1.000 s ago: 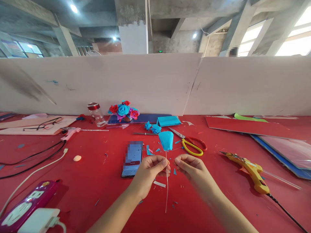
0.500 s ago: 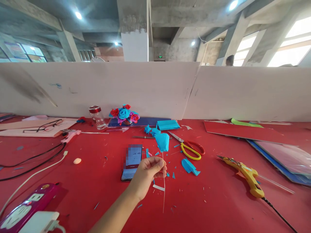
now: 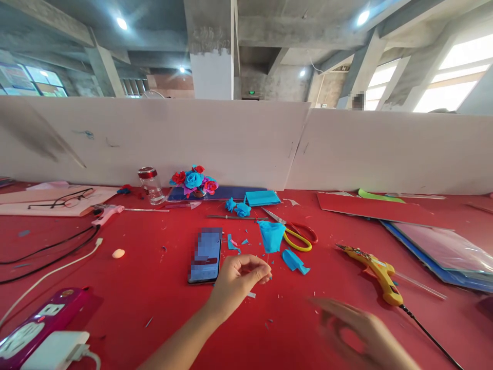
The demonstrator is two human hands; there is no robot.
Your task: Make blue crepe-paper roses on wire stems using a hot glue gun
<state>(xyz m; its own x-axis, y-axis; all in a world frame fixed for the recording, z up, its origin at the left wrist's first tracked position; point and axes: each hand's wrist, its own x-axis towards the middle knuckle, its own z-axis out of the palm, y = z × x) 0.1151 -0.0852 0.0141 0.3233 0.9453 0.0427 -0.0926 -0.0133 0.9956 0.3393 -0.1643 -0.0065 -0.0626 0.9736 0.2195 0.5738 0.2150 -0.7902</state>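
Note:
My left hand (image 3: pixel 244 277) pinches a thin stem between thumb and fingertips, above the middle of the red table. On top of the stem sits a blue crepe-paper flower piece (image 3: pixel 271 237), wider at its top; it partly covers the scissors (image 3: pixel 300 245) behind. My right hand (image 3: pixel 356 326), blurred by motion, hovers at the lower right with fingers stretched leftward and nothing visible in them. A loose blue paper strip (image 3: pixel 295 261) lies between the hands, beyond them. Small blue paper flowers (image 3: pixel 242 209) and a folded blue paper (image 3: pixel 262 198) lie farther back.
A phone (image 3: pixel 206 257) lies left of my left hand. The yellow glue gun (image 3: pixel 375 272) rests at right, its cord running forward. At left are a power strip (image 3: pixel 40 321), cables and a pink glue gun (image 3: pixel 110 213). A jar (image 3: pixel 152 187) and flower arrangement (image 3: pixel 194 181) stand near the partition (image 3: pixel 215 144).
My right hand has come into view at the lower right. My left hand has shifted slightly right and down with the stem and blue piece, which now hangs before the scissors.

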